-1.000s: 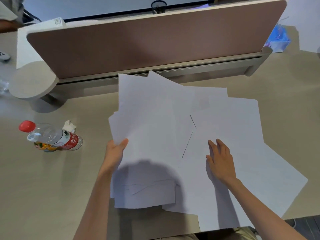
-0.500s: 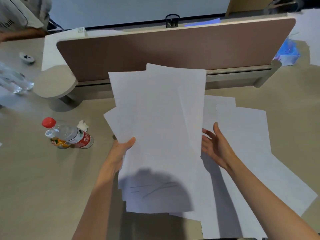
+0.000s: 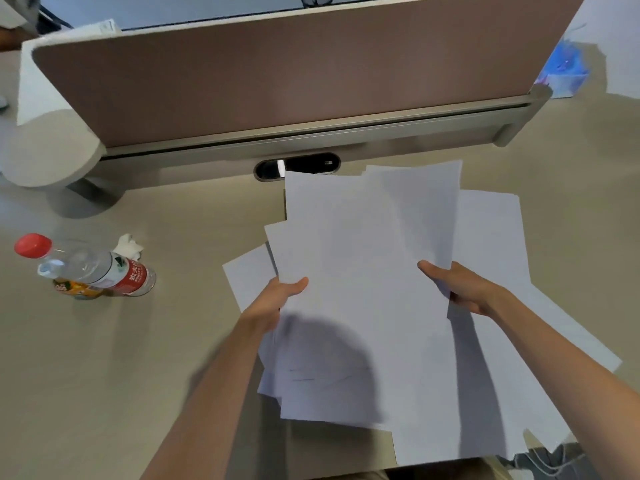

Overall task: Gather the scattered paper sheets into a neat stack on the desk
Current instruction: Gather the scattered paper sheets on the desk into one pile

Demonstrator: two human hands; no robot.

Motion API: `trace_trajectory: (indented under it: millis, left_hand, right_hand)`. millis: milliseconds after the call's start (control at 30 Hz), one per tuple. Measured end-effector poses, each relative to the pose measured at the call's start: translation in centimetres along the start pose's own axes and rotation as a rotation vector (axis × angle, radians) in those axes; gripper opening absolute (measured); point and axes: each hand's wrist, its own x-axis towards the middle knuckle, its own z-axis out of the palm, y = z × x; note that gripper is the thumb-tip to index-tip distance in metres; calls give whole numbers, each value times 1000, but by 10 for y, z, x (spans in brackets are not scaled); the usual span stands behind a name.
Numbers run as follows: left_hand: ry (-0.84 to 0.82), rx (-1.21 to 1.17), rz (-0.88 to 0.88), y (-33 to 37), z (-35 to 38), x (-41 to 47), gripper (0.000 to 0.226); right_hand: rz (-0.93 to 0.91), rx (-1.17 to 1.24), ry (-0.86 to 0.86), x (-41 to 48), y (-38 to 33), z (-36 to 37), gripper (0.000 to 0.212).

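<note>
A loose bundle of white paper sheets (image 3: 360,258) is lifted and fanned out over the beige desk (image 3: 138,358). My left hand (image 3: 277,299) grips the bundle's left edge with the thumb on top. My right hand (image 3: 460,285) holds its right edge, thumb on the paper. More white sheets (image 3: 491,237) lie flat on the desk under and to the right of the bundle, reaching the desk's near edge.
A plastic water bottle (image 3: 93,268) with a red cap lies on its side at the left, beside a crumpled tissue (image 3: 129,244). A brown divider panel (image 3: 277,71) runs across the back, with a cable slot (image 3: 298,166) below it. A blue packet (image 3: 564,71) sits far right.
My right hand left the flat sheets, rose, and took hold of the bundle's right edge. The bundle, lifted by my left hand, now sits further right and both hands hold it.
</note>
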Motion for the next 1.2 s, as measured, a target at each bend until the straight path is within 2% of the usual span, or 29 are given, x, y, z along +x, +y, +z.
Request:
trace_trajectory:
  millis: [133, 233, 267, 400, 467, 567, 600, 667, 800, 900, 1000, 1100, 1167, 1200]
  left_hand:
    - [-60, -15, -34, -6, -8, 12, 27]
    - [-152, 57, -74, -7, -8, 16, 31]
    - [-179, 68, -87, -7, -7, 17, 33]
    - [-201, 136, -103, -2, 3, 20, 28]
    - [-189, 152, -86, -4, 1, 26, 43]
    - [-195, 176, -115, -5, -4, 34, 66]
    - [-219, 175, -144, -3, -5, 36, 74]
    - [-262, 195, -194, 4, -1, 39, 78]
    - [-262, 244, -205, 23, 5, 43, 60]
    - [-207, 192, -156, 22, 2, 49, 68]
    - [-199, 208, -91, 16, 17, 51, 76]
    - [-101, 134, -12, 8, 29, 48, 67]
    - [-78, -26, -17, 2, 24, 45, 51]
    - [-128, -95, -22, -1, 22, 38, 42]
  right_hand:
    - [48, -13, -49, -17, 0, -15, 66]
    - [115, -54, -55, -13, 3, -15, 55]
    - [138, -69, -80, -9, 7, -11, 59]
    - [185, -97, -76, 21, 30, 0, 104]
    - [93, 82, 21, 11, 8, 19, 86]
    - [-127, 138, 335, 19, -2, 26, 30]
    - [-163, 48, 391, 24, -3, 27, 29]
    - [-196, -70, 380, 37, -2, 35, 36]
    - [-260, -161, 353, 44, -5, 50, 37]
    - [-255, -130, 443, 41, -4, 49, 25]
    - [-226, -259, 361, 36, -4, 54, 18]
    - [-208, -208, 308, 33, -4, 63, 28]
    - [-203, -176, 428, 27, 1, 64, 28]
    - [-201, -160, 495, 23, 6, 63, 29]
